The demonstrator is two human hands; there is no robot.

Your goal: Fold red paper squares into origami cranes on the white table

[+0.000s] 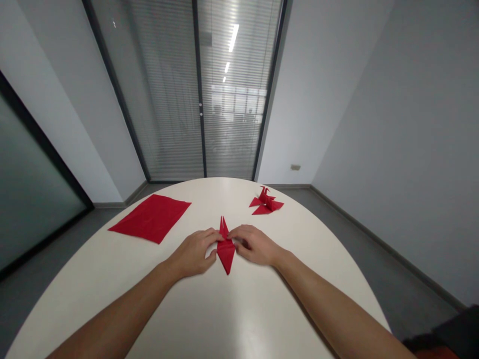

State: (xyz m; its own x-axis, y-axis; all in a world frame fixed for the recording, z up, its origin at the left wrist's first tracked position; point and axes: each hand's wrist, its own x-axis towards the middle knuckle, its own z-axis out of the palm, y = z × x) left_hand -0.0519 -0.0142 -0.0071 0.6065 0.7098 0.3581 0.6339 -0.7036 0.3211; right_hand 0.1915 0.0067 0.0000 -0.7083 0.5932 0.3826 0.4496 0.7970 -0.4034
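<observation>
A piece of folded red paper [226, 253] lies on the table in front of me, a long kite shape with two narrow points at its far end and one broad point towards me. My left hand [198, 252] grips its left edge, fingertips on top and thumb low beside the edge. On the opposite side my right hand [258, 245] has its fingertips on the paper's upper right part, the thumb curled near the edge. Both hands meet the paper around its middle, where the fingers cover some of its edges.
The round white table [209, 319] carries a flat red paper sheet [151, 219] at the far left. Several finished red paper cranes [266, 202] cluster at the far right. Beyond the table stand a glass partition with blinds [168, 99] and grey walls. A dark object [454, 331] shows at the lower right.
</observation>
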